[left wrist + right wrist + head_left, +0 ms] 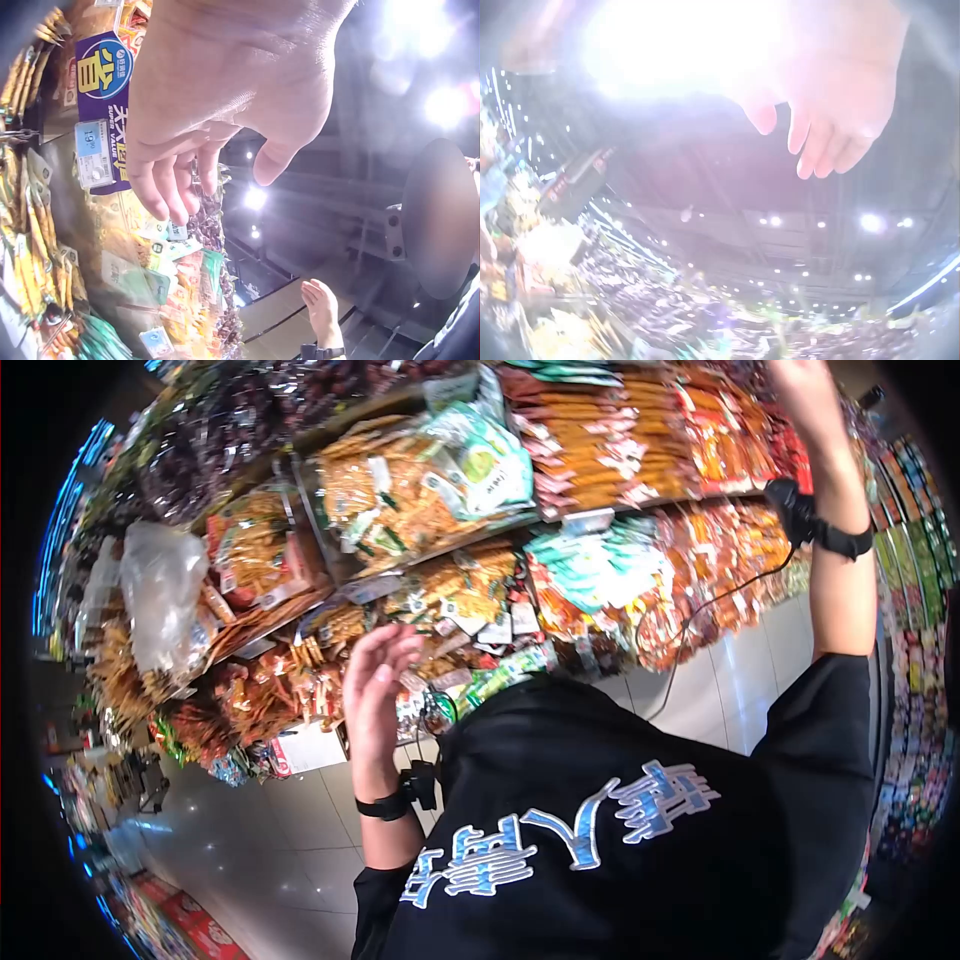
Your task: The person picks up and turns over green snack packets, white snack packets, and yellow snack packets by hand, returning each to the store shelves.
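Observation:
In the head view my left hand (376,668) is raised in front of the snack shelves (450,490), fingers relaxed and holding nothing. The left wrist view shows that left hand (217,112) with loosely bent fingers close to a purple price sign (101,82), touching nothing. My right arm reaches up at the right, and the right hand (797,378) is cut by the top edge. In the right wrist view the right hand (832,90) hangs empty against the ceiling, its fingers (819,154) loose. My other hand (321,304) appears small and far off in the left wrist view.
Tilted shelves hold several bags of orange and yellow snacks (620,440) and green-and-white packets (485,455). A clear plastic bag (160,595) hangs at the left. The floor is of pale tiles (250,840). More goods line the right edge (915,660).

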Demonstrator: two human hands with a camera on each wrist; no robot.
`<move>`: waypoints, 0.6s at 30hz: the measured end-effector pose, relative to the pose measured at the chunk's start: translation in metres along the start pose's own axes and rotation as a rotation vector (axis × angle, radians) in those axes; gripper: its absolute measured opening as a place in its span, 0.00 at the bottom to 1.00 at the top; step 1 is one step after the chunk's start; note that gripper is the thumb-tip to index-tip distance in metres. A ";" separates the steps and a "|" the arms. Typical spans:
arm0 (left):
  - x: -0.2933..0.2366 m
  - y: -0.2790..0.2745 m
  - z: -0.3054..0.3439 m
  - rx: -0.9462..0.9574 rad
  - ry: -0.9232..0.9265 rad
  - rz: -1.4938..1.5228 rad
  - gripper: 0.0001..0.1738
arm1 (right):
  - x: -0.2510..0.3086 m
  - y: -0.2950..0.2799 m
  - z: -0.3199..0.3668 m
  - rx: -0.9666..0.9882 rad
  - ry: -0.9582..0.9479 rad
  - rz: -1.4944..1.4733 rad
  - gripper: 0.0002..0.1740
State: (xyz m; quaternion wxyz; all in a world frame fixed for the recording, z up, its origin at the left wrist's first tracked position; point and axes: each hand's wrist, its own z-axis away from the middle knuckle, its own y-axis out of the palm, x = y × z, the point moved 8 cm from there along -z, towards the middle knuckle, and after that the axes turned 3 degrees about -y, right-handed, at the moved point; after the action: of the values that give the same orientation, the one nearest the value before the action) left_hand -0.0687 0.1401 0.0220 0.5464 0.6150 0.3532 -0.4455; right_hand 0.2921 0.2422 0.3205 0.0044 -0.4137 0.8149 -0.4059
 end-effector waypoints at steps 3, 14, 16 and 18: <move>0.000 0.001 0.004 0.014 0.000 -0.019 0.27 | 0.005 0.075 -0.012 0.318 0.200 0.002 0.14; 0.000 -0.012 0.026 0.009 0.033 0.043 0.24 | -0.076 0.310 -0.025 0.865 -0.055 0.514 0.33; 0.000 -0.017 0.030 0.006 0.038 0.035 0.25 | -0.076 0.322 -0.022 0.811 -0.119 0.674 0.28; 0.002 -0.021 0.031 -0.013 0.035 0.050 0.25 | -0.067 0.329 -0.013 0.742 -0.154 0.751 0.26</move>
State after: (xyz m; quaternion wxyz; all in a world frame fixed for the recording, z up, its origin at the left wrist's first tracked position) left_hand -0.0930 0.1127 0.0127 0.5550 0.6277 0.3504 -0.4186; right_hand 0.1110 0.4040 0.0889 0.3553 -0.0928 0.7057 -0.6059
